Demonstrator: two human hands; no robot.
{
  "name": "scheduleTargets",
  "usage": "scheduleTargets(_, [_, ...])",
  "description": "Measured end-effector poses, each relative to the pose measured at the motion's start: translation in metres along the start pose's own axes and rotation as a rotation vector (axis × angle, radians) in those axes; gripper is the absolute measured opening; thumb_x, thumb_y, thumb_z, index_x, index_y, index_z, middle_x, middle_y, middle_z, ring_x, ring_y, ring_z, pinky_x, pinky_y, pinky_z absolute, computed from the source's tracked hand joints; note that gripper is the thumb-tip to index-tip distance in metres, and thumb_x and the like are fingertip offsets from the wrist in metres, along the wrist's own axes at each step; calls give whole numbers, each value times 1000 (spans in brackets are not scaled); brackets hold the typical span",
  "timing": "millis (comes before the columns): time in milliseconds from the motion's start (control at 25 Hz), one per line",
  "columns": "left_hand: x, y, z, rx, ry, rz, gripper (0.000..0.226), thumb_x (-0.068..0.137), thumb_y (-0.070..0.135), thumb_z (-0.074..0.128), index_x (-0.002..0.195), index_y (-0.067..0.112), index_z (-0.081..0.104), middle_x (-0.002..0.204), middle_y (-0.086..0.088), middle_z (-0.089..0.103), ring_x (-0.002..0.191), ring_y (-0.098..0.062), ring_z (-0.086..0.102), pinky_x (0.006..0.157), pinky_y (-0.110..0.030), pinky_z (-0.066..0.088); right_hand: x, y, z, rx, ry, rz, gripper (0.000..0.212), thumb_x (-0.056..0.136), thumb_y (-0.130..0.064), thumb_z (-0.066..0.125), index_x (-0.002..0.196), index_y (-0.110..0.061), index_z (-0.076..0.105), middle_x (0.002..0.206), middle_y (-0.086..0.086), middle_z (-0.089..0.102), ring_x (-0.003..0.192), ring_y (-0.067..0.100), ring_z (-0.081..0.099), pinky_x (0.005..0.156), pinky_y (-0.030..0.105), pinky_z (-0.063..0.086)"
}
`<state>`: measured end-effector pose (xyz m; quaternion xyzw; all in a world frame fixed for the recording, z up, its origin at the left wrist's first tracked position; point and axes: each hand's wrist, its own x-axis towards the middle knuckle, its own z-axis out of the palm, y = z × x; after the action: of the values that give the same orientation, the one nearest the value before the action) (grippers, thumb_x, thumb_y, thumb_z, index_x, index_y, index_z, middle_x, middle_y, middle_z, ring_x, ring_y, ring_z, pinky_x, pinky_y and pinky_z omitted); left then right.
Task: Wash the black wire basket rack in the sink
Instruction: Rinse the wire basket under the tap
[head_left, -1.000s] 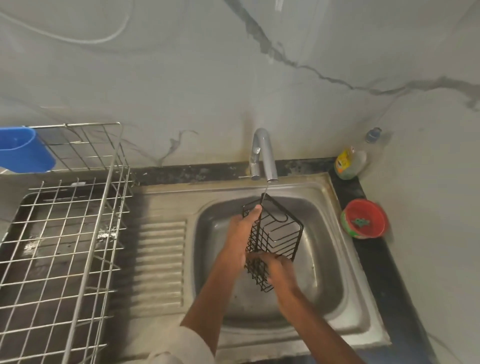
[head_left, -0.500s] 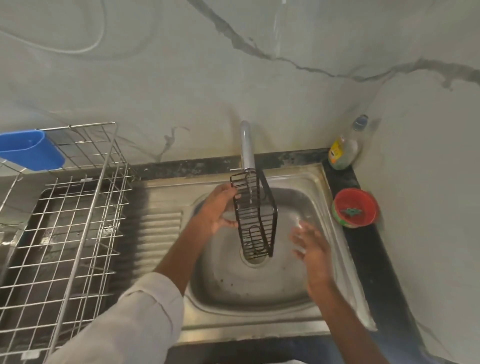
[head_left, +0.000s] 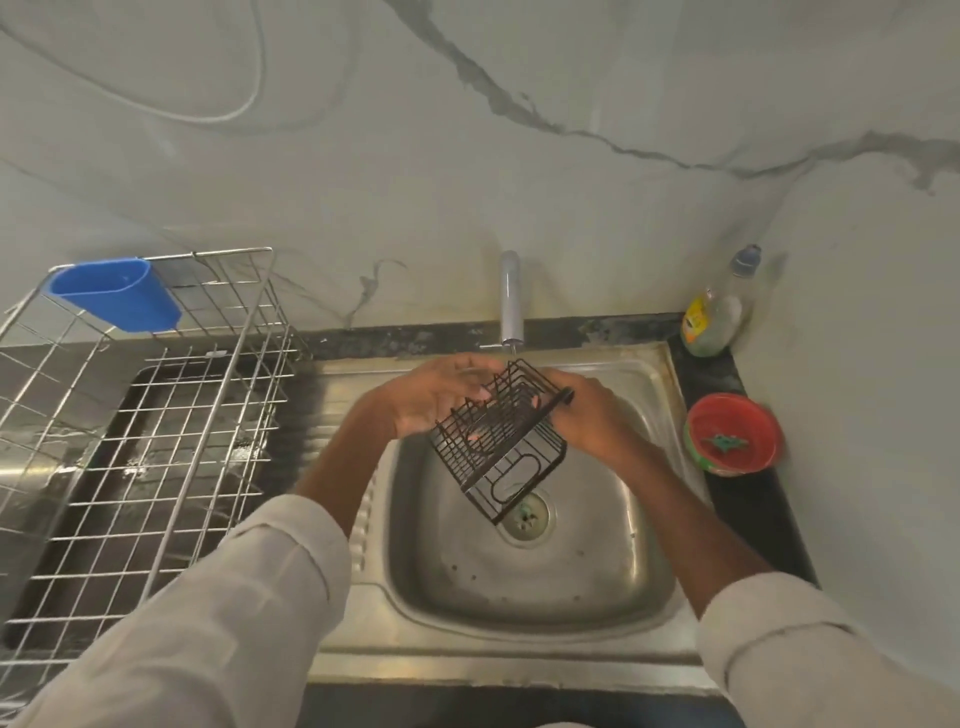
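left hand (head_left: 434, 397) gripping basket (head_left: 501, 434) from its left | right hand (head_left: 589, 418) holding opposite side | basket tilted, under tap (head_left: 510, 299), above sink (head_left: 644, 571)

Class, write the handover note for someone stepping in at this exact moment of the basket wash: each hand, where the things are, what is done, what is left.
Left hand: grips the black wire basket rack at its left side, fingers reaching inside.
Right hand: grips the rack's right edge.
Rack: held tilted in the air over the sink basin, just below the tap and above the drain.
Done: rack is in hand under the spout; whether water is running cannot be told.
Left: rinse all sides, then set it aside, perhaps in the metal drying rack on the left.
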<state>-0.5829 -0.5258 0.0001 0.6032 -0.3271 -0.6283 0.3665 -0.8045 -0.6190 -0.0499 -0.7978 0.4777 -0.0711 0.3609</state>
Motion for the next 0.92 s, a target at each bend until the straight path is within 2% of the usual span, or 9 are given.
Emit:
scheduleTargets(120, [-24,-12,-32,-317,164,154,57,95,22,62,150,11,52,157,-10,58,146,-34,54,120,-53,41,-9,-4,2,50,119,10,46,104,-20,55,146,-37,53,84,1,75,61,12,63,58,26,50])
scheduleTargets(240, [-50,-50,-31,-233,354,213,59,103,43,54,158,25,46,162,1,51,154,-26,42,121,-44,38,-14,3,12,250,207,137,47,105,-13,51,148,-31,54,78,3,71,61,20,67,59,38,62])
scheduleTargets(360, [-59,-86,4,-174,314,170,74,84,12,64,155,25,45,149,-1,60,136,-21,58,101,-34,50,-8,-20,28,362,146,108,46,106,-14,50,148,-32,50,74,2,64,56,16,56,56,36,58])
scheduleTargets(520, [-52,-116,20,-109,693,196,58,103,14,65,155,31,45,136,9,69,123,-5,67,111,-38,51,-6,-53,38,284,111,-39,46,105,-21,55,150,-28,48,71,-12,57,49,-1,46,45,14,37])
scheduleTargets(600, [-44,-114,17,-53,794,155,52,112,14,50,161,29,43,134,13,68,120,-2,65,111,-36,51,-10,-48,40,340,106,-30,50,103,-24,60,151,-32,47,79,-9,67,51,1,51,49,21,47])
scheduleTargets(680, [-32,-102,20,34,766,138,46,114,14,45,156,32,50,120,16,71,102,2,66,99,-30,55,-15,-35,34,425,118,37,60,100,-23,65,153,-39,41,111,0,75,66,7,64,66,36,63])
scheduleTargets(760, [-16,-85,26,119,704,149,37,112,19,48,144,35,60,116,5,77,104,-9,71,103,-44,59,-24,-22,18,457,120,95,76,97,-16,69,157,-41,31,140,2,63,82,6,65,74,42,65])
scheduleTargets(840, [1,-72,28,145,634,119,30,111,19,51,135,29,67,116,1,78,112,-19,72,109,-53,54,-36,-6,-4,446,68,104,90,92,-12,74,159,-45,24,148,-4,57,93,5,64,77,40,65])
scheduleTargets(920, [12,-53,36,151,545,93,24,110,18,54,123,29,71,115,-2,78,115,-25,71,110,-56,53,-46,14,-22,456,-5,94,95,85,-15,80,153,-53,26,138,-9,62,102,13,68,70,41,65])
